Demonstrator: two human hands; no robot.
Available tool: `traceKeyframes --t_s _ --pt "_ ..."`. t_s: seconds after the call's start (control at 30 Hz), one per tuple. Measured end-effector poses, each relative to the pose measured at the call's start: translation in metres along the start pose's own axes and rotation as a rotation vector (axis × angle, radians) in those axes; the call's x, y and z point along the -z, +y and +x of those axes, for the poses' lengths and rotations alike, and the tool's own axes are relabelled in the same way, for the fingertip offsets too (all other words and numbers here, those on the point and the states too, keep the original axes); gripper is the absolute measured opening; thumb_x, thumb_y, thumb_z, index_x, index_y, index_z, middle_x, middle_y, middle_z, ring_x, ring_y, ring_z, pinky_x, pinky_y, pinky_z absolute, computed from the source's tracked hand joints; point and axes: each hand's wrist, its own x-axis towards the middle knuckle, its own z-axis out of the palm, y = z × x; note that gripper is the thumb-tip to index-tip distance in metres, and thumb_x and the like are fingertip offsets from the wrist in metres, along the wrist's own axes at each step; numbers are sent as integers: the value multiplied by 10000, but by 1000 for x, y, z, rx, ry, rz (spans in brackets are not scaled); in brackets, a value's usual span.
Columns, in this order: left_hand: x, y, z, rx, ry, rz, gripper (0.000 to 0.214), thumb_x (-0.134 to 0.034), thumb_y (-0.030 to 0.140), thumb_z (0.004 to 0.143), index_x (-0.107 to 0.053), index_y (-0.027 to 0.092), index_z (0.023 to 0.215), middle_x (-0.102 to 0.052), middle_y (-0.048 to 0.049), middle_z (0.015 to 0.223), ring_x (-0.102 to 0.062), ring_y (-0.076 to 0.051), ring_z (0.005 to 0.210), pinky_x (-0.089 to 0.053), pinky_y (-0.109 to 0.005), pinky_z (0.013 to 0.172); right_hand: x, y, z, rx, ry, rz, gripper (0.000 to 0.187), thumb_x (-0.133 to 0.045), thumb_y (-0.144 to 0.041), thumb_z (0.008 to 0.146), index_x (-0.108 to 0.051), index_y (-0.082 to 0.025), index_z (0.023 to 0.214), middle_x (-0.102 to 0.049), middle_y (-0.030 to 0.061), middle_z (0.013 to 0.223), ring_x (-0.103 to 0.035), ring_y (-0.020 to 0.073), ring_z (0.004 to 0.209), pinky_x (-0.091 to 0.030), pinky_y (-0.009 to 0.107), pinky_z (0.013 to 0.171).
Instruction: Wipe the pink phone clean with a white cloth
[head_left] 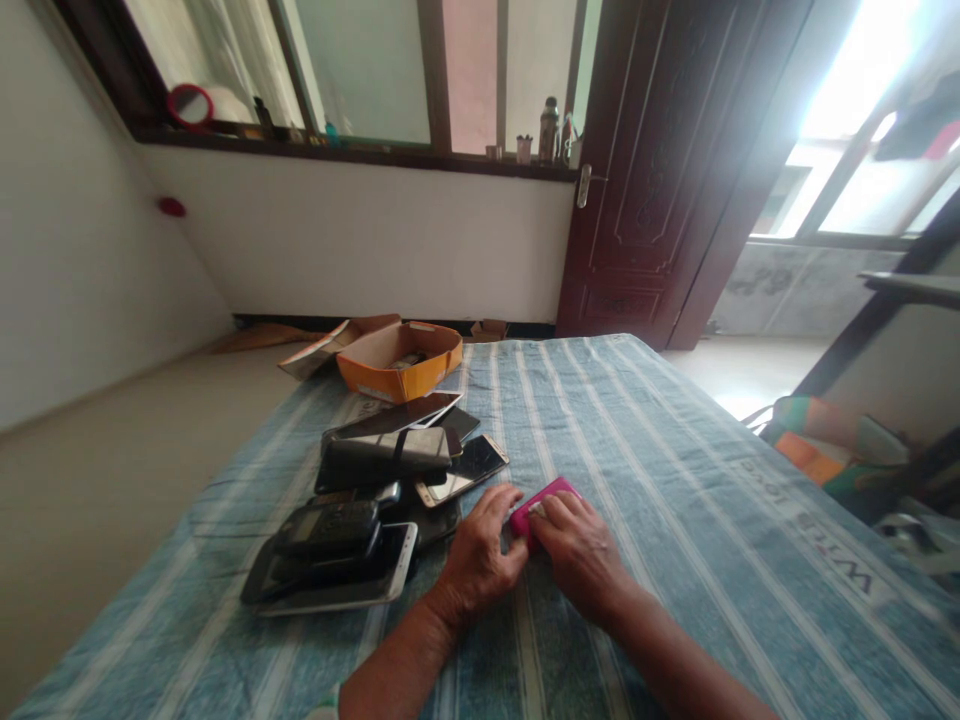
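A small pink phone (551, 493) lies on the blue striped cloth (675, 520) near the table's middle. My left hand (480, 555) grips its near left end with curled fingers. My right hand (577, 545) rests on top of it, fingers bent and pressed on its near edge. Most of the phone is hidden under the two hands. Just left of my left hand lies a pile of several dark phones (367, 500), some stacked on each other.
An orange cardboard box (397, 365) with its lid open stands at the table's far edge. Behind are a white wall, a windowsill with bottles (551, 130) and a dark wooden door (660, 170). Coloured clutter (832, 450) lies at the right.
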Motion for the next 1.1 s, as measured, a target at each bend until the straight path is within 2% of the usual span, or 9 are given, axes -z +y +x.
traceKeyframes --t_s 0.17,0.3,0.47,0.57,0.67,0.83,0.97,1.1 --pt "0 -1 0 -46 9 25 422 -582 155 736 -562 100 1154 -643 -172 1153 -619 -277 1109 -536 -418 962 3 4 18 -13 -72 -107 73 -619 -188 884 -641 -195 815 -609 26 853 -502 196 847 -324 316 728" --pt "-1 -2 0 -44 -6 36 470 -621 191 712 -557 104 1170 -637 -178 1171 -612 -292 1122 -523 -444 979 2 18 29 -109 -116 -170 102 -584 -159 900 -647 -197 830 -617 30 871 -508 196 861 -314 311 711" --pt "-3 -1 -1 -23 -57 44 550 -639 153 640 -556 113 1181 -631 -173 1189 -593 -312 1145 -505 -481 994 -4 29 24 -221 -80 -204 156 -535 -101 907 -651 -192 856 -618 43 887 -507 198 858 -328 307 722" --pt "-4 0 -1 -21 -66 45 554 -631 141 627 -559 108 1175 -636 -172 1174 -601 -311 1126 -511 -477 983 -6 22 13 -190 -24 -211 130 -556 -94 892 -653 -180 885 -613 55 890 -500 205 857 -339 308 728" --pt "-5 -2 -1 -14 -61 50 561 -630 154 638 -553 104 1191 -634 -175 1180 -601 -313 1129 -515 -479 979 -9 6 5 -89 24 -159 97 -596 -104 873 -646 -183 845 -599 47 865 -492 205 859 -350 307 747" --pt "-6 -4 0 -27 -49 50 546 -626 173 669 -545 103 1205 -630 -176 1186 -604 -304 1131 -522 -476 972 -11 -6 10 32 58 -100 38 -628 -170 875 -640 -185 841 -595 30 856 -486 195 834 -355 310 766" --pt "-4 -1 0 -39 -43 67 511 -625 182 691 -551 95 1188 -645 -176 1155 -618 -296 1102 -534 -459 956 -6 10 18 -52 18 -145 51 -624 -161 873 -655 -194 849 -601 30 842 -496 201 839 -347 306 724" --pt "-6 -1 0 -29 -38 79 517 -639 172 677 -557 92 1181 -648 -176 1156 -621 -296 1097 -534 -453 959 -3 24 12 -150 4 -170 138 -575 -78 873 -659 -187 883 -608 41 868 -500 199 855 -352 300 728"
